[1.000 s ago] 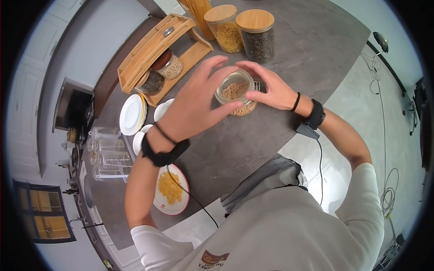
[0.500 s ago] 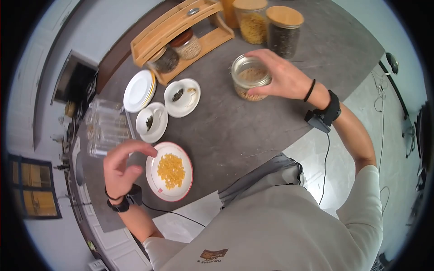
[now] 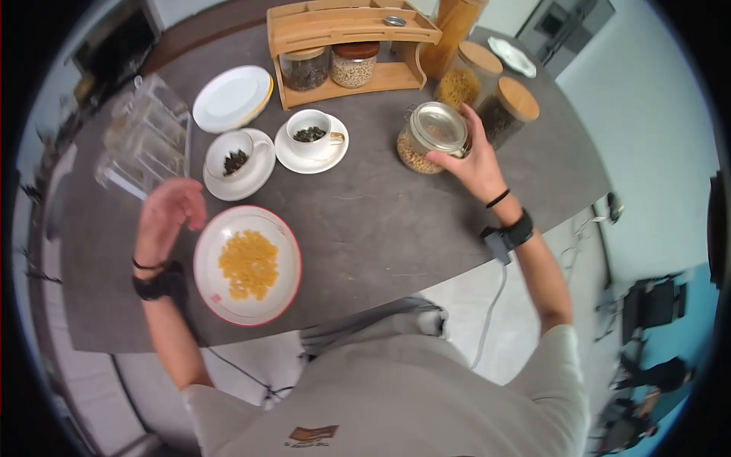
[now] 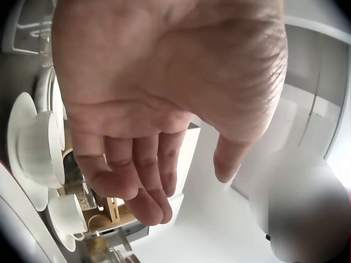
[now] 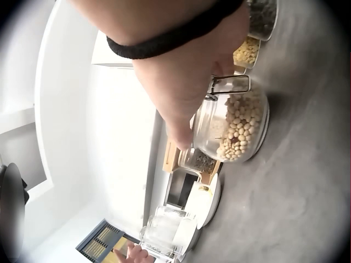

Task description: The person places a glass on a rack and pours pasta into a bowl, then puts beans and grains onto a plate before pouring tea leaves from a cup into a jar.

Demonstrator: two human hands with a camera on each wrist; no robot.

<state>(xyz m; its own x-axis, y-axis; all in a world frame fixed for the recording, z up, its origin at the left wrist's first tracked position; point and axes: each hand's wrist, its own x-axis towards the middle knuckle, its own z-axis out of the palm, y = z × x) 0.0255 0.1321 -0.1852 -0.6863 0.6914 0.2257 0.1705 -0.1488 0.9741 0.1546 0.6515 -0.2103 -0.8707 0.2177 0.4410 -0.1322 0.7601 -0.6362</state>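
Observation:
My right hand (image 3: pixel 481 171) curls round the far right side of a clip-top glass jar (image 3: pixel 415 156) of pale beans, thumb and fingers at its glass lid (image 3: pixel 440 126). In the right wrist view, a wire clasp (image 5: pixel 231 84) shows at the top of the jar. My left hand (image 3: pixel 164 217) holds nothing, its fingers loosely bent, close to the left rim of a red-edged plate (image 3: pixel 283 236) with small yellow pieces (image 3: pixel 250 263) on it. The left wrist view shows that palm with the thumb apart from the fingers.
Two white cups (image 3: pixel 308 118) on saucers hold dark leaves. Stacked plates (image 3: pixel 228 95) and clear glasses (image 3: pixel 148 133) stand at the left. A wooden rack (image 3: pixel 350 27) with jars is at the back. Wooden-lidded jars (image 3: pixel 518 99) stand beyond my right hand. Cables run from both wrists.
My left hand has left the jar and moved left, past the cups, to beside the plate. The right hand has stayed at the jar. The head view has turned.

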